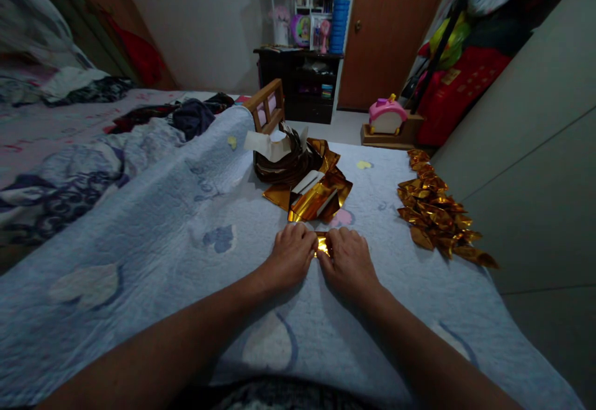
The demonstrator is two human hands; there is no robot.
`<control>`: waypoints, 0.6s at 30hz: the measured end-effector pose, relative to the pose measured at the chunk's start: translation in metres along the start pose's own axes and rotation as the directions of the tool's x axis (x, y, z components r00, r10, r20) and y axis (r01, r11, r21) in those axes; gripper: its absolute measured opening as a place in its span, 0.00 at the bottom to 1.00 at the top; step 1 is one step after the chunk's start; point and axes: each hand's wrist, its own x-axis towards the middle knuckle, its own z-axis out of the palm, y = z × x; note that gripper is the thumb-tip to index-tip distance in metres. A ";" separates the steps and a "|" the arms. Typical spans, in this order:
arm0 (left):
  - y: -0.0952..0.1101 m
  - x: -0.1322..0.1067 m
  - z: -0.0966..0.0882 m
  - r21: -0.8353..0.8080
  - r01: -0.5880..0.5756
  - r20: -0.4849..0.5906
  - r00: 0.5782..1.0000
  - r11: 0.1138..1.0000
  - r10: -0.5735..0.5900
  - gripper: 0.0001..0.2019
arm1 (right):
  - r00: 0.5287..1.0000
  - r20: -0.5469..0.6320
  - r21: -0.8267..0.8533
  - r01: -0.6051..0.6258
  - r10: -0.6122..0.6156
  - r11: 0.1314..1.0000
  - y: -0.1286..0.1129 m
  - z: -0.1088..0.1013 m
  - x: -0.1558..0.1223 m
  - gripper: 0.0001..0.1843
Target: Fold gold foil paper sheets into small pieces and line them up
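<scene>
A small piece of gold foil paper (322,245) lies on the light blue quilt between my two hands. My left hand (292,255) is closed on its left side, with the thumb and fingers pressed to the paper. On the right side my right hand (350,258) grips it the same way, thumb pointing inward. Only the shiny middle strip shows; the ends are under my fingers. Just beyond my hands lies a loose pile of gold foil sheets (316,202), some with white edges showing, against a round dark brown stack (279,164) with pale paper on top.
Many folded gold foil pieces (431,208) are heaped along the quilt's right edge. A small wooden rail (266,109) stands behind the stack. Rumpled bedding (102,155) lies at left. A pink toy case (387,115) and a dark cabinet (300,84) are farther back.
</scene>
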 end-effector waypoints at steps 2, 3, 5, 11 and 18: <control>-0.001 0.000 0.000 -0.005 -0.009 -0.007 1.000 1.000 0.009 0.06 | 1.000 0.011 0.017 -0.018 0.018 1.000 0.000 -0.002 0.000 0.09; -0.001 0.000 0.001 -0.007 -0.014 -0.011 1.000 1.000 0.014 0.07 | 1.000 0.015 0.024 -0.023 0.023 0.999 0.001 -0.004 -0.001 0.09; -0.003 0.000 0.001 -0.012 -0.024 -0.016 1.000 1.000 0.023 0.07 | 0.999 0.017 0.039 -0.027 0.027 0.999 0.005 -0.006 -0.002 0.11; -0.003 0.000 -0.001 -0.025 -0.036 -0.024 0.999 0.999 0.036 0.07 | 0.999 0.017 0.074 -0.035 0.034 0.997 0.024 -0.007 -0.006 0.21; -0.002 0.000 -0.003 -0.034 -0.041 -0.027 0.999 0.999 0.040 0.07 | 1.000 -0.014 0.046 -0.010 0.011 0.999 0.044 -0.004 -0.011 0.30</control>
